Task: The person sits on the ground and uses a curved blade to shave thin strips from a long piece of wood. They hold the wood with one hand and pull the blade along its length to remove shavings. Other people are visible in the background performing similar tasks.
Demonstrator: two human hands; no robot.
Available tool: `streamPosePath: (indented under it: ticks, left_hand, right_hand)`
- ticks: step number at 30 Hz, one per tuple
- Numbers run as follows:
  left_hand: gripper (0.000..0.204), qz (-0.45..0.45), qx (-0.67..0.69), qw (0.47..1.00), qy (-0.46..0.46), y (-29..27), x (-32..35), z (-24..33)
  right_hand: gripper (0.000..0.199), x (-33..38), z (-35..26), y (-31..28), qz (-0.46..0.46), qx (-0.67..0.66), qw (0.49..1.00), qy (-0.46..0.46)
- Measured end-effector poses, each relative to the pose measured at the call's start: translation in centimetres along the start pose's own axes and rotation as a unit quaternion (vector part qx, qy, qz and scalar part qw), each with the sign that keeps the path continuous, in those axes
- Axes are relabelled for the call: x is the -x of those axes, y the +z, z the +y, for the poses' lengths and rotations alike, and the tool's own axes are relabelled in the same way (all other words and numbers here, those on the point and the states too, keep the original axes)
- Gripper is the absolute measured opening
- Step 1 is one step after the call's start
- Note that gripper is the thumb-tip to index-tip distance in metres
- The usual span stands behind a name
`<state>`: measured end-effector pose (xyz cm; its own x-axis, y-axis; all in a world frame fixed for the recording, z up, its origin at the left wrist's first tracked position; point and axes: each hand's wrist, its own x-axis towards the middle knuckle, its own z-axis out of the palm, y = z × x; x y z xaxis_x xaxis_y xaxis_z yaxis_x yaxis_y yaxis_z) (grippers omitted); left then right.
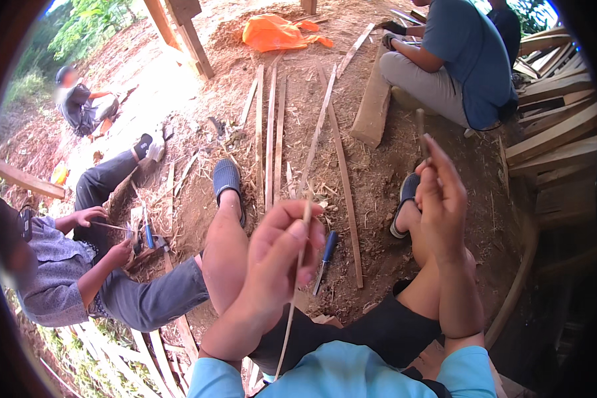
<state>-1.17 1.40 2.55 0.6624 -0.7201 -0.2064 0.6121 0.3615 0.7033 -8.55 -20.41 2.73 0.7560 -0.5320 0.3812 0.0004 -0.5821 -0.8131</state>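
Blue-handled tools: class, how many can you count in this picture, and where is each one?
2. The first tool lies on the dirt between the wearer's legs; the second tool is beside the seated person at left. More could be hidden.

Open-air woodworking spot: wooden strips (270, 132) are lying on dirt ground (388, 176) among shavings (325, 190), timber (557, 142) is sitting piled right, plants (83, 33) are growing far left.

Strip (289, 318) in left hand (282, 245). Handled tool (329, 245) on ground (378, 179) between wearer's legs. Long slats (270, 139) ahead; bag (272, 32) beyond. One co-worker (56, 282) left, second co-worker (467, 66) ahead-right. Planks (567, 136) piled far right.
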Motion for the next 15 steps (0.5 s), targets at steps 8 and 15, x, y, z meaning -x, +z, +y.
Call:
streamPosePath:
  ticks: [8,15]
  left_hand:
    - [0.036,0.028,-0.035,0.997,0.068,-0.6,0.0,1.3]
    - [0.035,0.102,-0.129,0.981,0.102,1.3,-0.2,-0.3]
  right_hand:
    - [0.050,2.6,-2.4,3.2,-0.191,0.027,0.970,-0.145]
    - [0.055,1.2,-2.7,1.7,-0.212,0.110,0.961,-0.140]
